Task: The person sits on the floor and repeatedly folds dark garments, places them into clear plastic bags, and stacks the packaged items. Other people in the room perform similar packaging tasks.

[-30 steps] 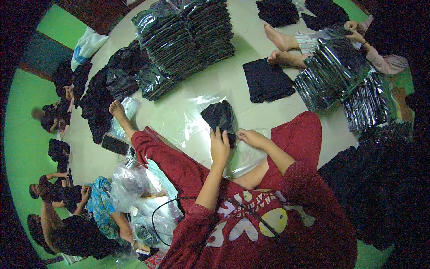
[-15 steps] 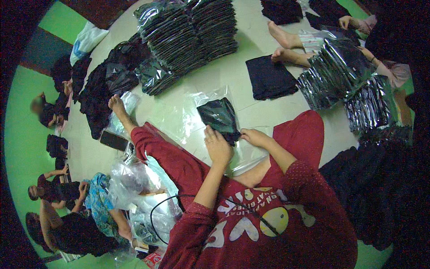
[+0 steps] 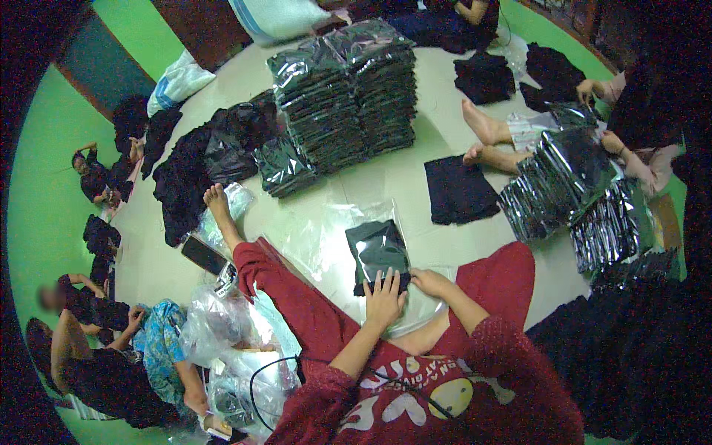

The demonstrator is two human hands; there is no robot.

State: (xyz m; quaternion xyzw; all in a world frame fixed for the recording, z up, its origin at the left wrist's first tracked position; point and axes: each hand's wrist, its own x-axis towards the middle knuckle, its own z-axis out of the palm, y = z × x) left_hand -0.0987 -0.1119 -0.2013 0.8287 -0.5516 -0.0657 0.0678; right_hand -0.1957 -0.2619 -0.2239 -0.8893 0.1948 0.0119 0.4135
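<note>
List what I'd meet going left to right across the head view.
Black bundle by the green wall, blue patterned cloth, dark phone, folded black cloth in clear plastic, bare folded black cloth on the floor, glossy black packets.

Dark phone point(image 3: 204, 254), two white sacks point(image 3: 276, 21)

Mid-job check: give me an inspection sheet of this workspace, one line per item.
Surface: pale tiled floor.
Job's things: folded black cloth, seemingly inside a clear bag.
Clutter: crumpled plastic and a phone beside the left leg.
Hands: left hand spread on the cloth's near edge; right hand at its near right corner, grip unclear.
Cables: one black cable, seen across the plastic.
Surroundings: stack of bagged bundles ahead; co-workers at left and right; green wall at left.
</note>
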